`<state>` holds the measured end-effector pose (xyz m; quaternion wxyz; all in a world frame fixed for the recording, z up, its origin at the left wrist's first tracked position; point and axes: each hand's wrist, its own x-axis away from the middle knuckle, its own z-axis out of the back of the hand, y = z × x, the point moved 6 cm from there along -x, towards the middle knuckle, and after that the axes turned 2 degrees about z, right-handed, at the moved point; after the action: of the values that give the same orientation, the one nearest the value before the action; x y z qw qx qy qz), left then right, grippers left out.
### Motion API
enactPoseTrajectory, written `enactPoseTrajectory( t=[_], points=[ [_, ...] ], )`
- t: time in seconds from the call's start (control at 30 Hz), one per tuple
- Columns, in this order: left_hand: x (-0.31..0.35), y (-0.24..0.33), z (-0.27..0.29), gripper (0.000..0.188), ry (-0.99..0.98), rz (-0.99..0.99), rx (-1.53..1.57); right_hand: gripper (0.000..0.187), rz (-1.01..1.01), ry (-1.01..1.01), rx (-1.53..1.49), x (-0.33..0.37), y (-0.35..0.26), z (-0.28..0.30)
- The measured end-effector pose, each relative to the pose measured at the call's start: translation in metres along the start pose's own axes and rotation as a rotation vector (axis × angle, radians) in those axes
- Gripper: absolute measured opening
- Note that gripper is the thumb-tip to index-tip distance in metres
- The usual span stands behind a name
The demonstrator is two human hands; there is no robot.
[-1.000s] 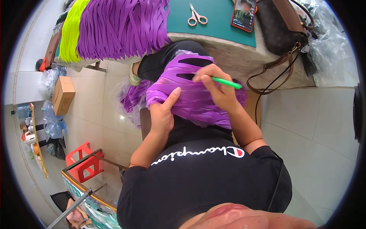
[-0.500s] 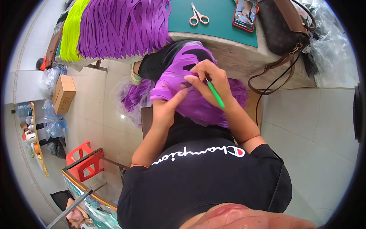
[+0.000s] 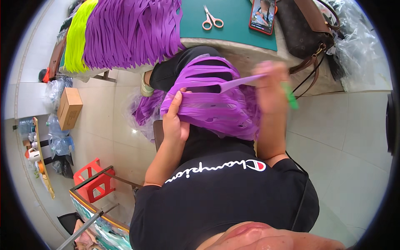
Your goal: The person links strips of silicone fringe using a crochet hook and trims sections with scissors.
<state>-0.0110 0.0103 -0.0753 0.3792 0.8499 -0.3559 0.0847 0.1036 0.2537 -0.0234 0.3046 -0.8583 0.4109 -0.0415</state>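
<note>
A pile of purple fabric strips (image 3: pixel 216 106) lies across my lap. My left hand (image 3: pixel 175 121) presses down on the pile's left edge, fingers closed over the strips. My right hand (image 3: pixel 273 85) is blurred with motion at the right of the pile; it grips a green tool (image 3: pixel 290 96) and draws one purple strip (image 3: pixel 239 82) out to the right, taut from the pile.
A table with a green cutting mat (image 3: pixel 233 18) stands ahead, holding pink-handled scissors (image 3: pixel 211 20) and a phone (image 3: pixel 262 16). More purple strips (image 3: pixel 133 31) and yellow-green strips (image 3: pixel 79 33) hang over its left end. A brown bag (image 3: pixel 306 29), a cardboard box (image 3: pixel 68 107), a red stool (image 3: pixel 92 183).
My right hand has swung from the top of the pile out to the right, pulling one purple strip taut with it. My left hand stays on the pile.
</note>
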Motion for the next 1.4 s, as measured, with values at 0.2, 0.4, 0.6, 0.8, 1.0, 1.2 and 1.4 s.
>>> enactPoseTrajectory(
  t=[0.2,0.4,0.6,0.8,1.0,1.2,1.4],
  points=[
    [-0.021,0.002,0.03,0.033,0.101,-0.023,0.099,0.012,0.941,0.247,0.074,0.01,-0.27,0.15],
    [-0.005,0.012,-0.009,0.035,-0.073,0.069,0.19,0.027,0.077,-0.036,1.832,0.002,-0.137,0.027],
    [0.022,0.019,-0.022,0.028,-0.08,0.023,-0.273,0.033,0.078,-0.238,0.847,0.015,-0.018,-0.006],
    [0.035,0.024,-0.038,0.022,-0.091,-0.05,-0.346,0.015,-0.237,-0.476,0.459,0.046,0.063,-0.064],
    [0.033,0.023,-0.034,0.019,-0.157,-0.148,-0.387,0.018,-0.309,-0.453,0.368,0.051,0.083,-0.069],
    [0.035,0.023,-0.036,0.019,-0.141,-0.166,-0.399,0.018,-0.31,-0.442,0.449,0.051,0.082,-0.068],
    [0.038,0.023,-0.031,0.02,-0.135,-0.165,-0.444,0.011,0.068,-0.511,0.921,0.046,0.068,-0.077]
  ],
)
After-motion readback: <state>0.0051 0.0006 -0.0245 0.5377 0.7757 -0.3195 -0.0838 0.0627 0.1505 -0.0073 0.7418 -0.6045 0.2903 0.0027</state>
